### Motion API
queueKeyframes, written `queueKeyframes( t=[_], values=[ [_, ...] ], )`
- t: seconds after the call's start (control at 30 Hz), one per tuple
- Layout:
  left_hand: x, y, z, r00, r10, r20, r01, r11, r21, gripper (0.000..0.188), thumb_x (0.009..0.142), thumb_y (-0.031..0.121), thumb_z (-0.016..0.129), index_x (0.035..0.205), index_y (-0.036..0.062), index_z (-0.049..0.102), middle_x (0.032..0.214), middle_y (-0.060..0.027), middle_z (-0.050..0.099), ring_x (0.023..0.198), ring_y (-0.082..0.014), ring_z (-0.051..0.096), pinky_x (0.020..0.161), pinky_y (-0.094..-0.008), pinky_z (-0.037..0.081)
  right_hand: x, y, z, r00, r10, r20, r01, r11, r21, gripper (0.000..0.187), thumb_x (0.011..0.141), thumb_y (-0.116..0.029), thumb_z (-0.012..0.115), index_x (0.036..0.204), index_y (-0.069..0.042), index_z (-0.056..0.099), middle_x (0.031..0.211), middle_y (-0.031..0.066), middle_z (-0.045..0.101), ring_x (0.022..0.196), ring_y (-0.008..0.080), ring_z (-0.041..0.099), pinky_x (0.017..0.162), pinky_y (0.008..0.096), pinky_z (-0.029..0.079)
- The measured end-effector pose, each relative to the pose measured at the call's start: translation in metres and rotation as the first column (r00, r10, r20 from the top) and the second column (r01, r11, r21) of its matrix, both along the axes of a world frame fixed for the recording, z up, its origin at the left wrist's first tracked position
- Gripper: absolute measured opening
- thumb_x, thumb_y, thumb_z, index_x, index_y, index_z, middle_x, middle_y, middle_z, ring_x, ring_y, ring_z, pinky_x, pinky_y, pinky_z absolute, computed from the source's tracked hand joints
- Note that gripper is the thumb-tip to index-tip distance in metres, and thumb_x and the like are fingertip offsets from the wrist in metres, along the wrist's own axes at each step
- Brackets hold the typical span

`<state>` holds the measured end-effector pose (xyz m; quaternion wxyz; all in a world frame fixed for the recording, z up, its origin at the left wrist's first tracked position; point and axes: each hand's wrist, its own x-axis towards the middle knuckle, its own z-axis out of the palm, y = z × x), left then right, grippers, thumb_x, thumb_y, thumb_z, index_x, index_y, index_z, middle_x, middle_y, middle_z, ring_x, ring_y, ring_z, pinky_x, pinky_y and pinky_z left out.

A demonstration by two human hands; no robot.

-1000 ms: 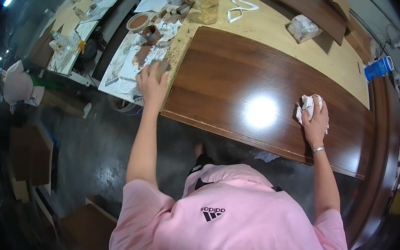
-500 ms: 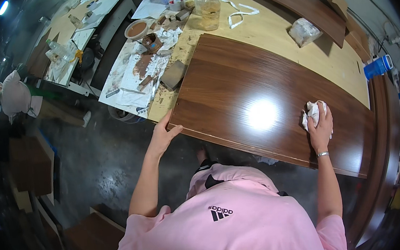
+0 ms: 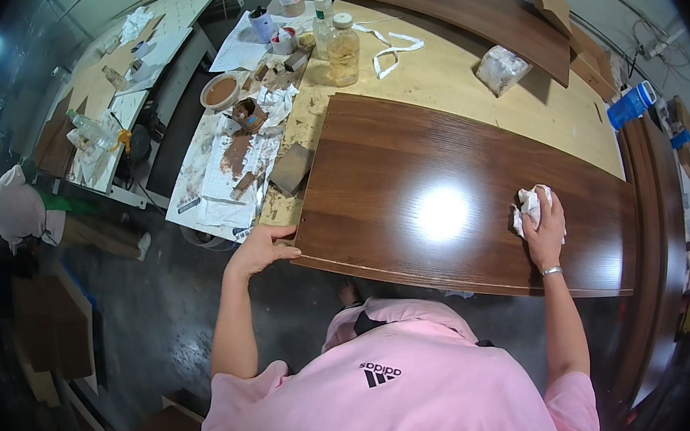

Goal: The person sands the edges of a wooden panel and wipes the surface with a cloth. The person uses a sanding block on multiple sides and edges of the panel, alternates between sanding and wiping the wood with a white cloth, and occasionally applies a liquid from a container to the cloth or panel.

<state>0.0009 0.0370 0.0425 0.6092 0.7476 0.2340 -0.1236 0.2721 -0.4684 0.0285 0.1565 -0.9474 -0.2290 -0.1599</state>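
A wide, glossy dark-brown wooden board lies across the table in front of me. At its near left corner is my left hand, closed on the edge with the thumb at the front; some fingertips are hidden by the corner. Toward the board's right end, my right hand presses a crumpled white cloth onto the top surface. The fingers curl over the cloth. A brown block rests just beyond the board's left edge.
Behind the board stand clear bottles on the yellowish tabletop, near a white strap and a wrapped bundle. A tub of brown paste sits among stained papers at left. A blue bottle is at right.
The whole view has turned slightly. My left hand has slid outward at the board's corner, with less of it over the top. The cloth under my right hand has shifted only a little.
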Motion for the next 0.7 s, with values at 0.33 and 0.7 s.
queueKeyframes(
  t=[0.33, 0.7],
  values=[
    [0.036, 0.046, -0.021, 0.91, 0.058, 0.411, -0.352, 0.63, 0.692, 0.037, 0.077, 0.012, 0.077, 0.111, 0.0003, 0.069, 0.105, -0.015, 0.071, 0.098, -0.0301, 0.067, 0.089, -0.037, 0.05, 0.002, 0.003, 0.003, 1.0, 0.008, -0.029, -0.008, 1.0, -0.01, 0.062, 0.083, -0.017, 0.067, 0.142, -0.015, 0.048, 0.141, 0.0188, 0.046, 0.128, 0.0383, 0.046, 0.109, 0.048, 0.035],
    [0.054, 0.077, -0.048, 0.879, 0.281, 0.386, -0.464, 0.311, 0.83, 0.032, 0.079, 0.019, 0.077, 0.107, 0.0055, 0.071, 0.107, -0.0138, 0.067, 0.103, -0.0333, 0.059, 0.09, -0.0443, 0.047, 0.001, 0.007, 0.006, 0.998, 0.002, -0.055, -0.002, 1.0, 0.003, 0.061, 0.084, -0.017, 0.065, 0.142, -0.015, 0.047, 0.141, 0.0185, 0.046, 0.129, 0.0385, 0.045, 0.109, 0.047, 0.036]
  ],
)
